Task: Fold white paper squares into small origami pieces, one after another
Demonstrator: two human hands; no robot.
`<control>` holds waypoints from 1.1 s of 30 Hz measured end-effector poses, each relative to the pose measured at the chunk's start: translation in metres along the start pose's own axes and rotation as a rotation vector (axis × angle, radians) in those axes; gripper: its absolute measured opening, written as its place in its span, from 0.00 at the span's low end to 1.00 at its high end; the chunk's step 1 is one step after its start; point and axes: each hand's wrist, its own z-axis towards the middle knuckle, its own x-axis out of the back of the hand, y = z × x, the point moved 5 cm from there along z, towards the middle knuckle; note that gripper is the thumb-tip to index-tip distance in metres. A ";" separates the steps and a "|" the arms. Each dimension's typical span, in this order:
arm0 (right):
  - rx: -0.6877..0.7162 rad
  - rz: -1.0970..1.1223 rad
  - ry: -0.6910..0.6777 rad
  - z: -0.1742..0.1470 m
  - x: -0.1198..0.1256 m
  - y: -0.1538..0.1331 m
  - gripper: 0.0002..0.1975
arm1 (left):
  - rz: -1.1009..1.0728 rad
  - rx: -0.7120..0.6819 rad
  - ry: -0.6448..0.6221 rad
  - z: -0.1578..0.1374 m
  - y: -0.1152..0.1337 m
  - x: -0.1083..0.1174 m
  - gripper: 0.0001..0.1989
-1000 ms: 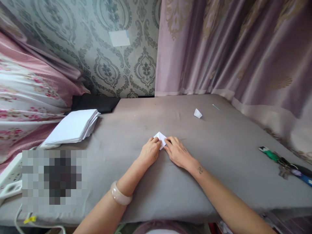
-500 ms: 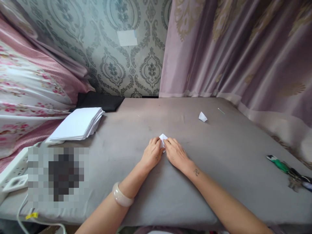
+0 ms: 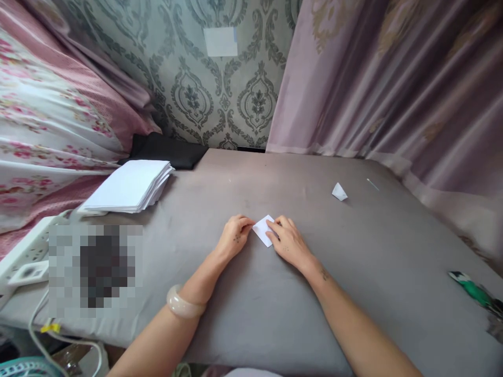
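The left hand, farther left than half a second ago, pinches the left corner of the folded white paper, now more exposed just below frame centre; the right hand holds its right side.

The left hand's fingers have shifted outward to the folded white paper's left corner, baring more of it.

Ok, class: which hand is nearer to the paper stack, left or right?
Left. The left hand is right of the stack and closer to the person, at the folded paper's left corner; the right hand is farther right, on that paper's right side.
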 end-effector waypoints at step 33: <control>0.071 0.222 0.034 -0.015 0.017 0.005 0.12 | 0.191 -0.370 -0.157 -0.007 0.019 -0.009 0.14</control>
